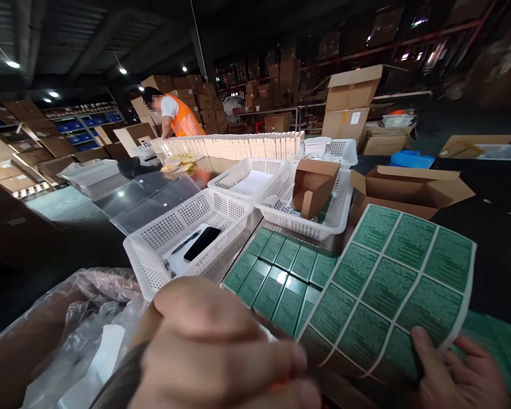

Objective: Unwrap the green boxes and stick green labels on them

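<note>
**Green label sheet lifted over the bench**

Green labels fill the sheet that we hold up in our right hand, thumb pressed on its lower edge, the sheet tilted above the bench at the right. Our left hand is curled into a loose fist close to the camera; we cannot tell whether it pinches anything. Just beyond it, more green label sheets lie flat on the metal table. To the left sits a white basket with a dark phone in it, and clear plastic wrap bunches beside our left wrist. Farther back, a person in an orange vest bends over the table.
</note>
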Available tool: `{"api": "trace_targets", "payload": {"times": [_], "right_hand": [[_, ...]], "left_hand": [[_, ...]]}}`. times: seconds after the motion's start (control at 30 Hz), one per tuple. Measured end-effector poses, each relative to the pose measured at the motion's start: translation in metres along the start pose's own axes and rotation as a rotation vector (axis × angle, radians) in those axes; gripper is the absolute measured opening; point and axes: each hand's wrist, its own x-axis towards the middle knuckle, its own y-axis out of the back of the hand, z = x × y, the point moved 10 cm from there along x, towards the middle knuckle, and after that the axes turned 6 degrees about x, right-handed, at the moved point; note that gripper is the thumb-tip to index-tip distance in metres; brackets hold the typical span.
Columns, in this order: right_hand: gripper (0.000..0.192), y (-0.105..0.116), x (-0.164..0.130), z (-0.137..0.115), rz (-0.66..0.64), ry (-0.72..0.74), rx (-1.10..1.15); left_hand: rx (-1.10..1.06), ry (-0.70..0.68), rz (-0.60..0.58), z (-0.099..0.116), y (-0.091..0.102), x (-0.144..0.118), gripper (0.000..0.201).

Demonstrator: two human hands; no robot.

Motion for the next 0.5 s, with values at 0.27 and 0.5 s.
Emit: {"api": "trace_targets", "payload": {"times": [0.27,0.5], "right_hand": [[0.067,-0.015,-0.005,0.006,-0.102,-0.045,-0.142],[0.068,-0.035,-0.01,0.027,-0.229,-0.023,-0.198]], "left_hand": [[-0.547,0.388,-0.007,-0.116,-0.069,0.115,0.073],[-1.145,0.698,-0.292,-0.144,-0.169,0.108,0.055]]}}
